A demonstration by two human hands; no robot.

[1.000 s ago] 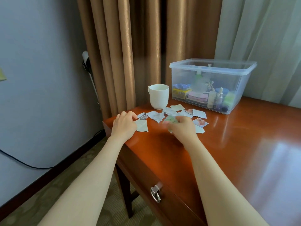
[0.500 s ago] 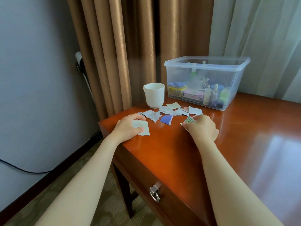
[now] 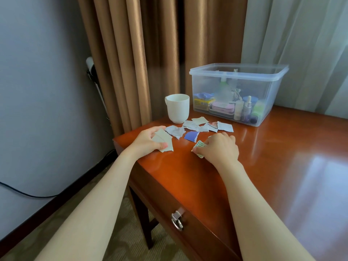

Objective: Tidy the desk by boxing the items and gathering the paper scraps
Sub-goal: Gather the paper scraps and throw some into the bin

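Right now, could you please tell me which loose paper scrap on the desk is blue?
The blue scrap with a torn white edge, lying alone in front; the other loose scraps are mostly white or pale.

The one view comes from a wide-angle camera worn on the person's head. It faces forward and tilts down over the near corner of the desk (image 3: 282,166). Both forearms run in from the bottom edge and reach the middle of the frame. There the left hand (image 3: 148,141) pinches a pale scrap (image 3: 165,140) and the right hand (image 3: 219,147) grips a green-patterned scrap (image 3: 199,146), so the camera is close to both grips. The mug (image 3: 178,108) stands beyond and between the grips. The clear box (image 3: 263,72) stands beyond the right-hand grip, to its right. The drawer pull (image 3: 177,221) hangs nearer the lens than either grip. Curtains (image 3: 131,53) fill the far top.
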